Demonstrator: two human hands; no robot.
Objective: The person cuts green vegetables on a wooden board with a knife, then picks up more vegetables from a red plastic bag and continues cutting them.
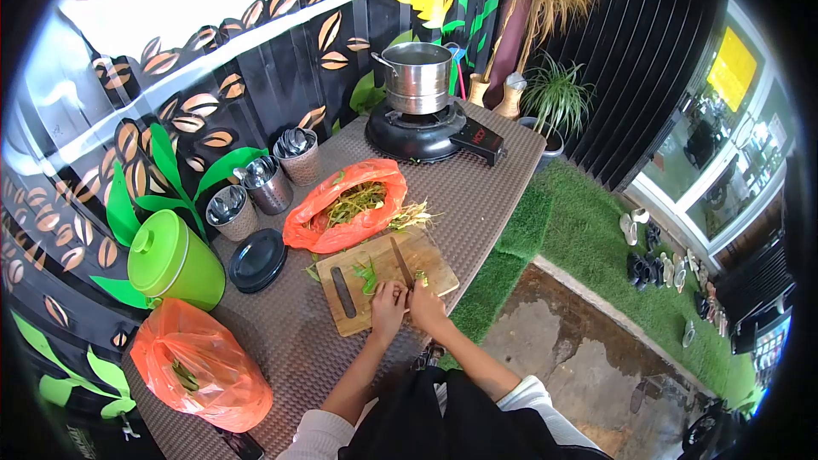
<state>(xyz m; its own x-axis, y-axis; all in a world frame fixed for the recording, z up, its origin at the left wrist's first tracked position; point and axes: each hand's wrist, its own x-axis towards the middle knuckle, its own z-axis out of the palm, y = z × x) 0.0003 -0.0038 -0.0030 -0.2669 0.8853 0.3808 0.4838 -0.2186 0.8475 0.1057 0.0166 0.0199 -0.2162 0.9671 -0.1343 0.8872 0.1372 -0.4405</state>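
On a wooden cutting board (349, 260) with a slot handle, my two hands are close together. My right hand (424, 305) is closed around a knife (400, 259), its blade pointing away from me over the board. Beside it, my left hand (388, 302) has its fingers bent together at the lower end of some leafy greens (366, 273); the exact grip is partly hidden. A small yellow-green piece (421, 277) shows by my right fingers. Just beyond the board, an orange plastic bag (375, 172) lies open, full of greens with stems sticking out at its right.
Left of the board are a black lid (257, 260), a green lidded bucket (183, 264) and another orange bag (204, 370). Several metal cups of cutlery (298, 162) line the wall side. A steel pot (417, 85) sits on a black burner (405, 138) at the table's far end.
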